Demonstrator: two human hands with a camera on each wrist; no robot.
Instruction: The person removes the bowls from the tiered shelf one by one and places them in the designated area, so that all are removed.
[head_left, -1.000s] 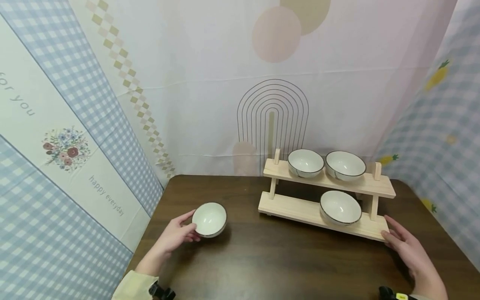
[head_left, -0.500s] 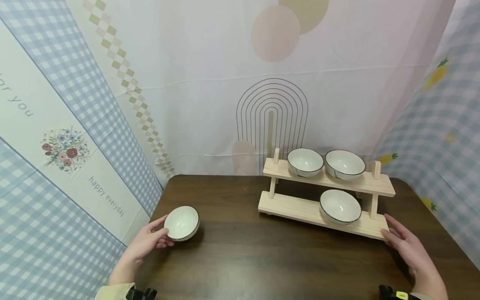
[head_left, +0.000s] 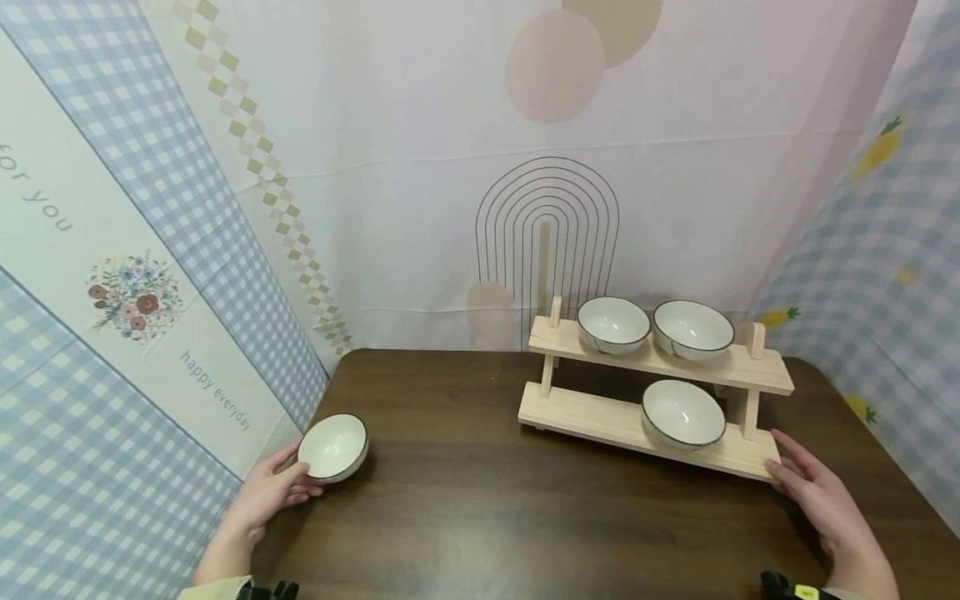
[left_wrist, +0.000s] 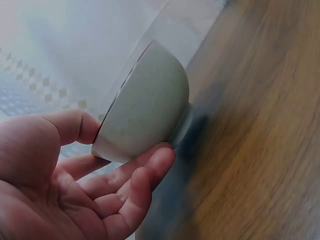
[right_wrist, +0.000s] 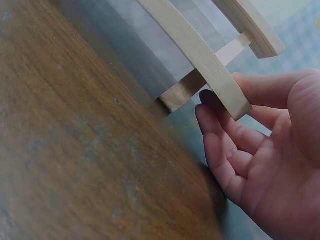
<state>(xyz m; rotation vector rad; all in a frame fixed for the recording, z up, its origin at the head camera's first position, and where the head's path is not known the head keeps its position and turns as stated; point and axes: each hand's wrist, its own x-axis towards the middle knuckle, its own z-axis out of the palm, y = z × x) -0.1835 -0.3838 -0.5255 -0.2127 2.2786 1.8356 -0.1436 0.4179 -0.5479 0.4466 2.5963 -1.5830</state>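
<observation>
Dark wood-grain desk [head_left: 480, 517]; pale printed cloth [head_left: 405, 233] behind, blue checked cloth [head_left: 172, 150] at left. Left hand [head_left: 266, 492]: fingers curled, gripping white bowl [head_left: 333, 448] near desk's left edge. Right hand [head_left: 813, 492]: fingers pinching wooden rack's [head_left: 577, 408] lower right end.

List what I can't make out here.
- Underside of the round white dark-rimmed bowl in the left hand: turned away in left wrist view, hidden by the bowl in head view.
- Head view: far outside of the white lower-tier bowl on the pale wooden rack, hidden by its rim.
- Head view: any writing on the small yellow label, too small.
- Head view: pale cloth sleeve, cut off by the bottom edge.
</observation>
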